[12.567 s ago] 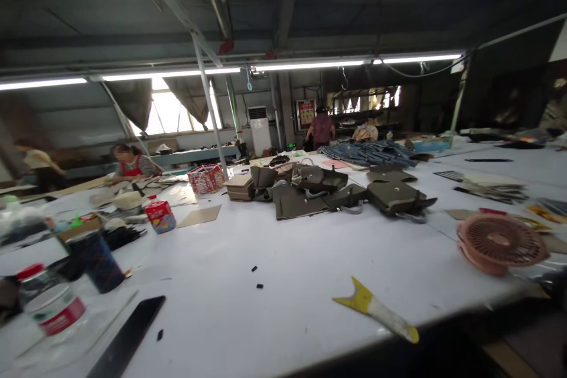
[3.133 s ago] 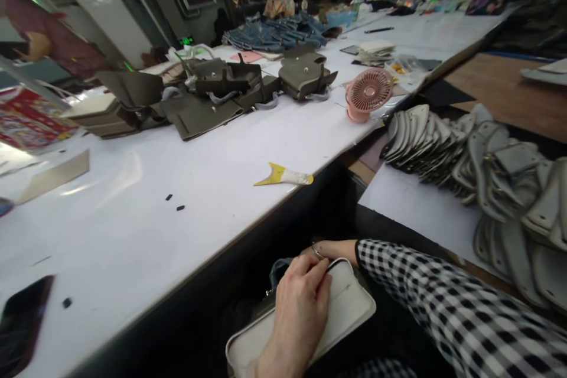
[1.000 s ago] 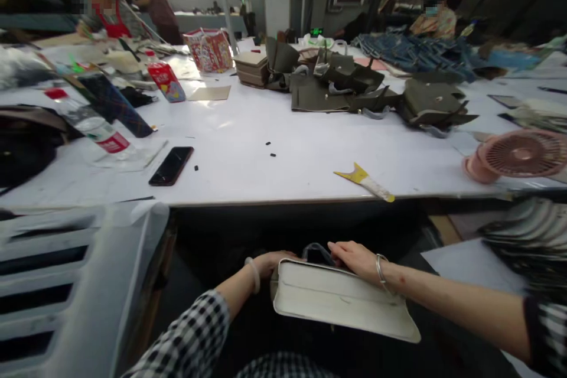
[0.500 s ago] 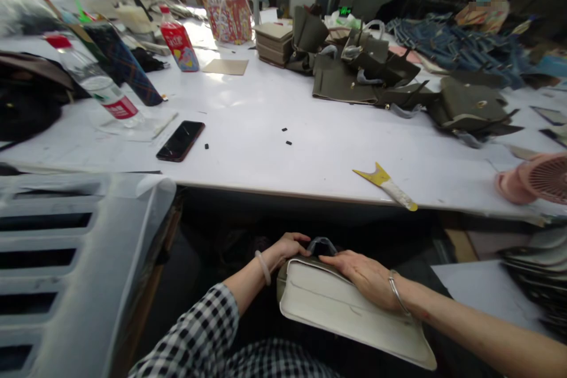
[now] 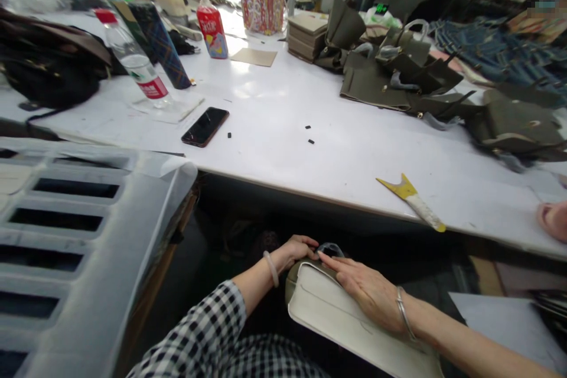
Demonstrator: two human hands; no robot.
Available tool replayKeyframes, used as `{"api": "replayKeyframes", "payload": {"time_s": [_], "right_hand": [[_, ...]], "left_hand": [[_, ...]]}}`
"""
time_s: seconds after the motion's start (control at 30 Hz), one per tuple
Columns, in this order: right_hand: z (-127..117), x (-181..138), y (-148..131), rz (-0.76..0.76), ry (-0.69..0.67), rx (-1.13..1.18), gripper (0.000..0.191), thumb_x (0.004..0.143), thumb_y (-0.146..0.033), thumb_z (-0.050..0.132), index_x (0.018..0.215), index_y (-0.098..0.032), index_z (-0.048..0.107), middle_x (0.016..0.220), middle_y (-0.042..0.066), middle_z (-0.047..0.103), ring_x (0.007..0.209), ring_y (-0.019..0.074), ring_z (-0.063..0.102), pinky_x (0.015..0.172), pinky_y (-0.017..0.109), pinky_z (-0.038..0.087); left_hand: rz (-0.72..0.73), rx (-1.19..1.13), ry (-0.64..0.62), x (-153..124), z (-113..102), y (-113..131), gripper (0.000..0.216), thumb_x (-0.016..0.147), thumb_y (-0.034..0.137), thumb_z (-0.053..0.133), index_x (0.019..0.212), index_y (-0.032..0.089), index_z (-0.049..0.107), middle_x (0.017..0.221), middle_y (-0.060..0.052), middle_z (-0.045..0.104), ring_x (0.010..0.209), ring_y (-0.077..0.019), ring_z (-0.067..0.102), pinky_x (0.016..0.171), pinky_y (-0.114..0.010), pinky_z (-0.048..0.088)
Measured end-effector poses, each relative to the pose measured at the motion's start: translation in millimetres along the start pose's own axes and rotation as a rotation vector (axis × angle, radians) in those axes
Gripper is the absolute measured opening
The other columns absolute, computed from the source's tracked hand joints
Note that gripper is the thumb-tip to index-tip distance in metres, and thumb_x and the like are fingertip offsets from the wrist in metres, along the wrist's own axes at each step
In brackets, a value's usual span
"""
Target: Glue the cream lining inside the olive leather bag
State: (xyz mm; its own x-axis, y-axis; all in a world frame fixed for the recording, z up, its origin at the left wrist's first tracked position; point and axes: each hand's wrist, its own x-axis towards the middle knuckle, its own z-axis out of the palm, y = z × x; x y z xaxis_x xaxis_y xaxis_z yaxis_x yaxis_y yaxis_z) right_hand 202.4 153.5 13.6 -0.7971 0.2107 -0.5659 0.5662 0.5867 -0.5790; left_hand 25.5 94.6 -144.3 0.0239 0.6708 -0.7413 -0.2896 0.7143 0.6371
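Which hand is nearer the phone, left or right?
Left. The left hand, at the upper edge of the bag, is below and right of the phone in the picture; the right hand, laid over the bag, is farther right.

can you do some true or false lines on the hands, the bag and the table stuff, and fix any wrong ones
1. The right hand touches the olive-green bag with a cream-white panel. True.
2. The yellow forked tool with a whitish handle is in the left hand. False: it lies on the glossy white table; the left hand is at the bag's top.
3. The clear plastic bottle with a red cap is on the table. True.
4. The black rectangular phone lies right of the tool. False: it lies left of it.
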Motion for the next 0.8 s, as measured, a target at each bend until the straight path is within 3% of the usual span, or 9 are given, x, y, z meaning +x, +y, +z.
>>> {"api": "replayKeyframes", "payload": {"time_s": [0.2, 0.47, 0.6, 0.8], "right_hand": [[1, 14, -17, -0.024, -0.001, 0.163, 0.060, 0.101, -0.058, 0.016, 0.154, -0.031, 0.028, 0.157, -0.001, 0.034, 0.145, 0.0230, 0.030, 0.123, 0.047, 0.016], [-3, 33, -21, -0.037, -0.136, 0.366, 0.067, 0.100, -0.063, 0.017, 0.154, -0.025, 0.028, 0.158, 0.001, 0.031, 0.147, 0.0200, 0.026, 0.124, 0.040, 0.012], [-2, 35, -24, -0.072, -0.098, 0.285, 0.063, 0.101, -0.060, 0.018, 0.152, -0.027, 0.034, 0.158, 0.000, 0.032, 0.146, 0.0218, 0.027, 0.124, 0.042, 0.014], [-3, 36, -33, -0.122, -0.021, 0.004, 0.061, 0.101, -0.056, 0.018, 0.153, -0.025, 0.031, 0.157, 0.000, 0.033, 0.146, 0.0246, 0.028, 0.122, 0.048, 0.020]], "left_hand": [[-0.001, 0.004, 0.030, 5, 0, -10, 0.022, 0.091, 0.030, 0.063, 0.106, 0.013, 0.064, 0.103, -0.006, 0.067, 0.089, -0.0176, 0.065, 0.079, -0.036, 0.057], [0.001, -0.017, 0.030, 20, -2, -13, 0.023, 0.092, 0.031, 0.062, 0.107, 0.013, 0.063, 0.104, -0.006, 0.066, 0.087, -0.0168, 0.065, 0.077, -0.035, 0.057], [-0.003, -0.021, 0.007, 22, -4, -16, 0.024, 0.092, 0.032, 0.062, 0.107, 0.013, 0.063, 0.103, -0.006, 0.066, 0.087, -0.0168, 0.065, 0.077, -0.035, 0.057], [0.021, -0.037, -0.014, 21, -6, -13, 0.024, 0.092, 0.032, 0.062, 0.108, 0.013, 0.063, 0.104, -0.006, 0.066, 0.089, -0.0175, 0.065, 0.079, -0.037, 0.057]]}}
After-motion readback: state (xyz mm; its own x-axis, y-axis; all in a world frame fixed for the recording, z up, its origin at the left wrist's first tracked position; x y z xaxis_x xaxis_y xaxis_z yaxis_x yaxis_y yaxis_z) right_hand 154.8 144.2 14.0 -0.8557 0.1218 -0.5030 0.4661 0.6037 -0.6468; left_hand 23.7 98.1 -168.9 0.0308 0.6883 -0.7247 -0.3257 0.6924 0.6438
